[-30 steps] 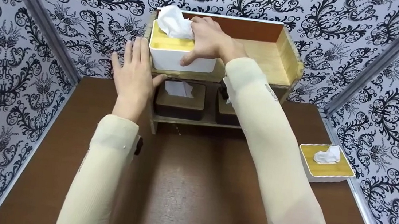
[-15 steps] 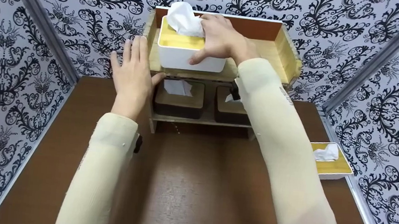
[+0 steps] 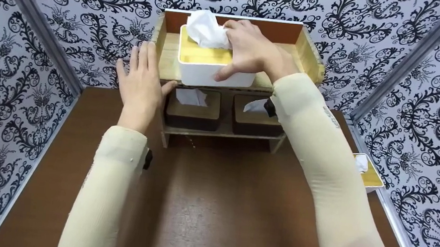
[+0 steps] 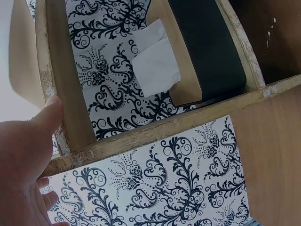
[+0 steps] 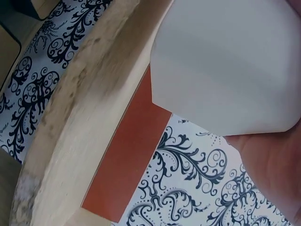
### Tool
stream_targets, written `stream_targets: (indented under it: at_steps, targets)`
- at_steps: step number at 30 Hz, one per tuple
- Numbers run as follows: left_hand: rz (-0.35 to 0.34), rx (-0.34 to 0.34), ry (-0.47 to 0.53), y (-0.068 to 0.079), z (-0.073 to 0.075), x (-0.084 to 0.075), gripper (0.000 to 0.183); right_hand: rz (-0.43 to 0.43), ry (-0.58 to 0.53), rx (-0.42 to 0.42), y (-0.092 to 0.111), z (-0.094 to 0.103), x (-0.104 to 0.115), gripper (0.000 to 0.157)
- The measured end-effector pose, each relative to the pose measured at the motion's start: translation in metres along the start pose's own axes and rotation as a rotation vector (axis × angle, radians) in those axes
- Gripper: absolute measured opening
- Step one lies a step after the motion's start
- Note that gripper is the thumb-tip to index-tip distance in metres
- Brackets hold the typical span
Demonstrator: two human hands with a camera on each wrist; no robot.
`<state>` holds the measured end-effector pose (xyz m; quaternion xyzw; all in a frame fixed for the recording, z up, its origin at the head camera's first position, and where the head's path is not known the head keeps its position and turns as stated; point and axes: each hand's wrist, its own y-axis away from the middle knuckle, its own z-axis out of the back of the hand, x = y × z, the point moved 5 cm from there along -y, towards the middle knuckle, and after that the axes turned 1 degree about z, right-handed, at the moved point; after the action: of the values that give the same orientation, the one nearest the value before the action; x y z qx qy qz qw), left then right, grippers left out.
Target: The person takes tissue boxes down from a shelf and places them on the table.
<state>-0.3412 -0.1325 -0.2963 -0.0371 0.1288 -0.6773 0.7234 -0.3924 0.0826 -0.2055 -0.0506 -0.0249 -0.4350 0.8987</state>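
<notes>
My right hand [image 3: 255, 52] grips a white tissue box [image 3: 198, 74] with a yellow lid, thumb on its front and fingers over the far side. A tissue [image 3: 207, 29] sticks up from the lid. The box is at the upper level of a small wooden shelf [image 3: 169, 54], its lower edge overlapping the front edge in the head view. In the right wrist view, the box's white end [image 5: 221, 70] shows beside the bare board. My left hand [image 3: 141, 83] rests at the shelf's left side with straight fingers, its thumb [image 4: 49, 115] against the front edge of the board.
Two dark tissue boxes with tissues, the left one [image 3: 192, 121] and the right one [image 3: 253, 128], stand on the lower level. Another white tissue box [image 3: 371, 180] sits on the brown table [image 3: 212, 203] at right, partly behind my right sleeve. Patterned walls enclose the table.
My right hand has shifted the white tissue box to the right, away from the shelf's left end, and somewhat toward the front. My left hand stays at the shelf's side.
</notes>
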Motion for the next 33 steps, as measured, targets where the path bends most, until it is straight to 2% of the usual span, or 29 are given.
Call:
stream_targets:
  at_steps: [9,19,33]
  targets:
    - [0.001,-0.015,0.001,0.001,0.0,0.003,0.108,0.036,0.013,-0.025,0.019,-0.003,-0.004,0.103]
    - [-0.005,-0.009,0.006,0.001,-0.001,0.003,0.108,0.065,0.052,-0.007,0.046,-0.014,-0.002,0.113]
    - [-0.02,-0.016,0.013,-0.001,0.0,0.0,0.108,0.137,0.056,-0.054,0.082,-0.021,0.002,0.112]
